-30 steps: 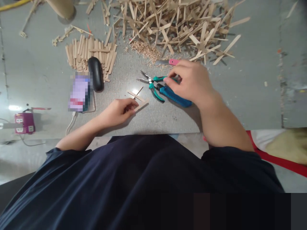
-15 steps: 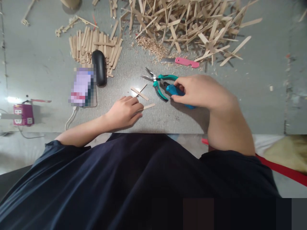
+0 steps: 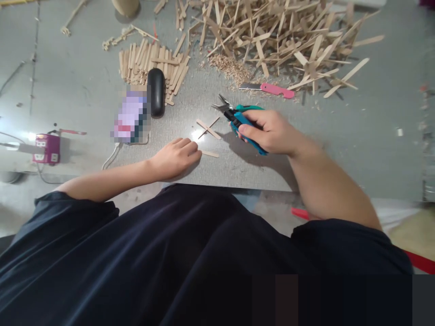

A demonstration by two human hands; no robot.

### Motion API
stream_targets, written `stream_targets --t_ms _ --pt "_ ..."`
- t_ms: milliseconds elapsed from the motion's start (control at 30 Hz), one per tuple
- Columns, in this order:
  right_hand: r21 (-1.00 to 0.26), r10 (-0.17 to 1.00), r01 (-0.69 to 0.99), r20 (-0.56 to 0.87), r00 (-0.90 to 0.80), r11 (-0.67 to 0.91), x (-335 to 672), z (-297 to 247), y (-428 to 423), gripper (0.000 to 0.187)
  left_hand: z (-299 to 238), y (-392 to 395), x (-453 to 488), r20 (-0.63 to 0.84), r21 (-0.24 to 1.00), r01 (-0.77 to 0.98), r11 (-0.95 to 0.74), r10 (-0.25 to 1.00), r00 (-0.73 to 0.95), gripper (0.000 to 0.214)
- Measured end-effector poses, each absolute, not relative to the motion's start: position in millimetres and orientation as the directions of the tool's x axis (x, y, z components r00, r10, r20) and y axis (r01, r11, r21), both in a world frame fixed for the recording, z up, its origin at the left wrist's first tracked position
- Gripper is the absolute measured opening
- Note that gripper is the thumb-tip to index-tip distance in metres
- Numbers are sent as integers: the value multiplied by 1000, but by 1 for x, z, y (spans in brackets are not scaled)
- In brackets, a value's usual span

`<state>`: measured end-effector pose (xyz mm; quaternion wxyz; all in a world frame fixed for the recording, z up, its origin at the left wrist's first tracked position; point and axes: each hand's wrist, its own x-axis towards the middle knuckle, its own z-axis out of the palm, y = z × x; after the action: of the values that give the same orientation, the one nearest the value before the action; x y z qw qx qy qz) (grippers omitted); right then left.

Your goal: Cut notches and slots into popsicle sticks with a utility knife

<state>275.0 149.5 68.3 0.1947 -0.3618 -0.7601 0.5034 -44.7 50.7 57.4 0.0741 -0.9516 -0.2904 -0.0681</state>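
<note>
My left hand point(image 3: 176, 157) rests low over the table with its fingers curled together. A pale wooden craft stick point(image 3: 210, 154) pokes out from under the fingertips; its other end is hidden. In my right hand point(image 3: 267, 129) is a blue utility knife point(image 3: 249, 136), its black front end and blade pointing up and left. Behind it lie green-handled pliers point(image 3: 249, 107), jaws apart and partly covered by the knife and hand. Two crossed wooden pieces point(image 3: 208, 129), one wide and one thin, lie between my hands.
Beyond the hands are a large heap of craft sticks point(image 3: 272, 31), wood shavings point(image 3: 229, 68) and a pink-handled knife point(image 3: 277, 90). Leftward are a stick pile point(image 3: 139, 59), a black case point(image 3: 156, 93), a phone point(image 3: 131, 115) with its cable, and a purple power block point(image 3: 47, 148).
My right hand has lifted the blue utility knife from beside the pliers, its front end now over them. The stick at my left hand has turned slightly. The whole view has shifted.
</note>
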Motion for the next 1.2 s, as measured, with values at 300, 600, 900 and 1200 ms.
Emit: stream_targets --t_ms 300,600,900,1200 --pt "-953 766 244 -22 -642 177 250 62 117 24 58 45 -53 211 -13 543 -839 529 822 22" --pt "-939 797 254 32 -603 230 238 57 103 26 67 38 -64 5 10 486 -874 486 874 92" --pt "-972 768 -87 -115 -630 -217 220 65 108 29 51 41 -77 -214 279 518 -808 473 854 120" --pt "-991 787 -127 53 -614 -33 230 54 97 34 47 43 -82 -160 337 496 -800 471 868 109"
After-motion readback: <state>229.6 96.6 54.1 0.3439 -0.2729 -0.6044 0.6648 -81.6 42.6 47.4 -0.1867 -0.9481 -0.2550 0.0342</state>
